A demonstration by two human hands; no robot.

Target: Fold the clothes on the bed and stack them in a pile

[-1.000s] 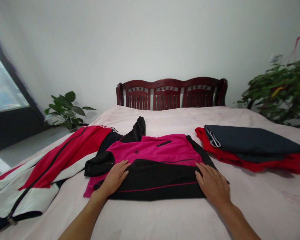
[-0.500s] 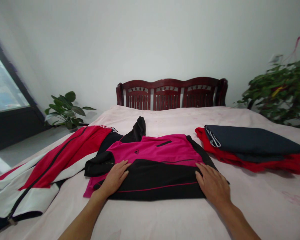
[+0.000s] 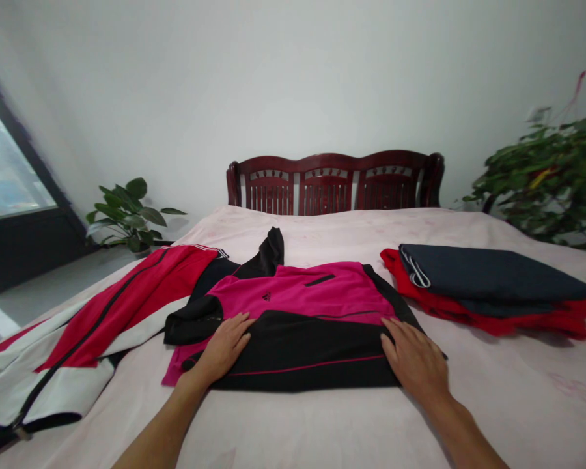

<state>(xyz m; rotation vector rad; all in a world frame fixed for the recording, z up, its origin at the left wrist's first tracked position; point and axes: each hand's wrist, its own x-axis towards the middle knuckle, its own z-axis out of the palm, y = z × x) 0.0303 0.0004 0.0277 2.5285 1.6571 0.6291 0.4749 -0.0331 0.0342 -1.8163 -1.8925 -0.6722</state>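
Note:
A pink and black jacket [image 3: 293,293] lies on the bed in front of me, with a black sleeve [image 3: 303,345] folded across its near side. My left hand [image 3: 224,345] rests flat on the near left part of that sleeve, fingers stretched out and holding nothing. On the near right part lies my right hand [image 3: 417,358], palm down, its fingers also extended. The jacket's other sleeve [image 3: 266,254] sticks out at the far left, bent and loose. Under my palms the cloth is hidden.
A red, white and navy jacket [image 3: 141,293] is spread at the left. To the right, a folded navy garment [image 3: 493,270] sits on red cloth [image 3: 508,319]. Behind are a wooden headboard [image 3: 332,182], a potted plant [image 3: 131,212] and a larger leafy plant [image 3: 557,176].

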